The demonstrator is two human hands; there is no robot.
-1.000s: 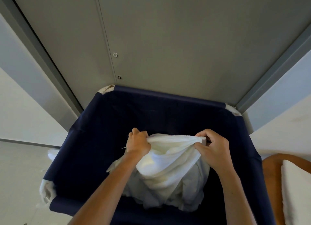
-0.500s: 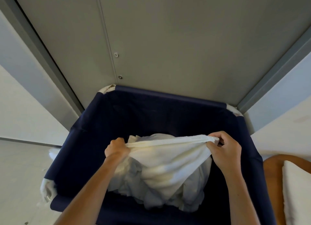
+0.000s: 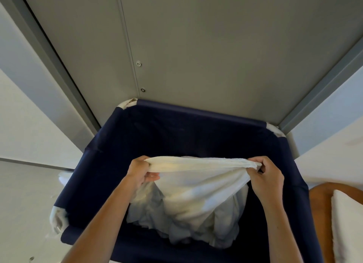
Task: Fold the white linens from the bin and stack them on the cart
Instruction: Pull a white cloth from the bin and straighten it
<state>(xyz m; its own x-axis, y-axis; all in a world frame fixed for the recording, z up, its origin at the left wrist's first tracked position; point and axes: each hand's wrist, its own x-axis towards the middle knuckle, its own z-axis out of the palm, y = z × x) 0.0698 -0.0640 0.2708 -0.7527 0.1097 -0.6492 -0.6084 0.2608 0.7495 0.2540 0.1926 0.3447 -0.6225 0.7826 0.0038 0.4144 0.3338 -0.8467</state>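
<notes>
Now I see the left hand [image 3: 139, 171] and right hand [image 3: 266, 177] wider apart than before, fingers [image 3: 153, 178] pinching the towel [image 3: 196, 184] at nine and three o'clock.

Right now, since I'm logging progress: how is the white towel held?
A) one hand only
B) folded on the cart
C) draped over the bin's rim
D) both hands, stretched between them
D: left hand and right hand each pinch one end of the white towel, taut above the bin.
</notes>
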